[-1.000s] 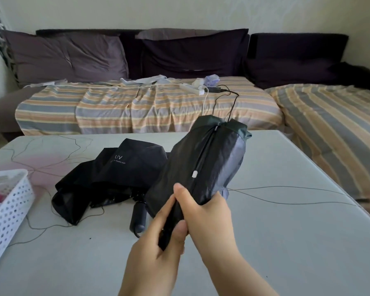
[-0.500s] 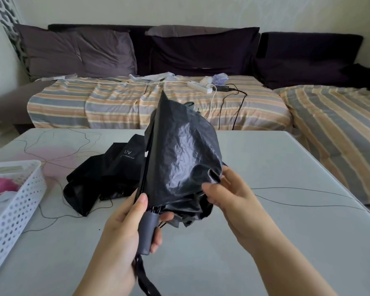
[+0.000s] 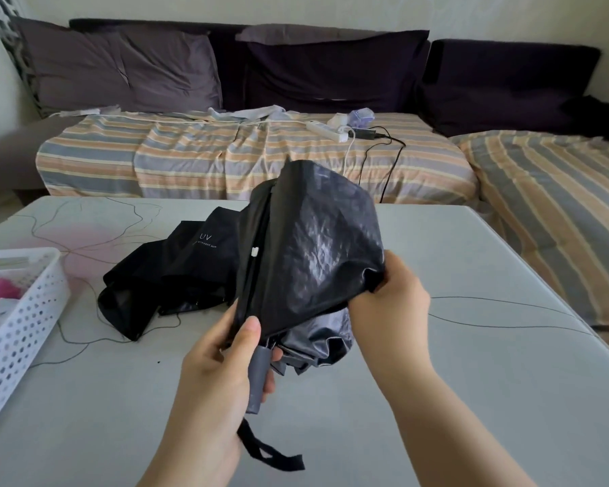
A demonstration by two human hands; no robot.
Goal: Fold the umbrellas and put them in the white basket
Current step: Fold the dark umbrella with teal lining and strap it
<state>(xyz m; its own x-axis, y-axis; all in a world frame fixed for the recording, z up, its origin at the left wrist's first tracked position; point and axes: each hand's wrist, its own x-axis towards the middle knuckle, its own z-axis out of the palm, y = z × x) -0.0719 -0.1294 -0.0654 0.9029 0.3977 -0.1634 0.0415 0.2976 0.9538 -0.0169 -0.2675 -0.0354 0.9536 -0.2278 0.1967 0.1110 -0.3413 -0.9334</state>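
Observation:
A collapsed dark grey umbrella [image 3: 313, 254] is held up above the table's middle, its canopy loose and crumpled. My left hand [image 3: 222, 374] grips its grey handle, the thumb pressed on the fabric edge; a black wrist strap dangles below. My right hand [image 3: 391, 307] pinches a fold of the canopy at its right side. A second black umbrella [image 3: 176, 275], marked "UV", lies unfolded flat on the table behind and to the left. The white perforated basket [image 3: 18, 332] stands at the left edge with something pink inside.
The grey table [image 3: 454, 381] carries thin dark line markings. Beyond it is a sofa with a striped cover [image 3: 176, 159], dark cushions, a white power strip [image 3: 326, 131] and trailing cables. A second striped seat runs along the right.
The held umbrella has turned and tilted right, its canopy spread wider. My right hand moved up and right along the fabric; my left keeps the handle.

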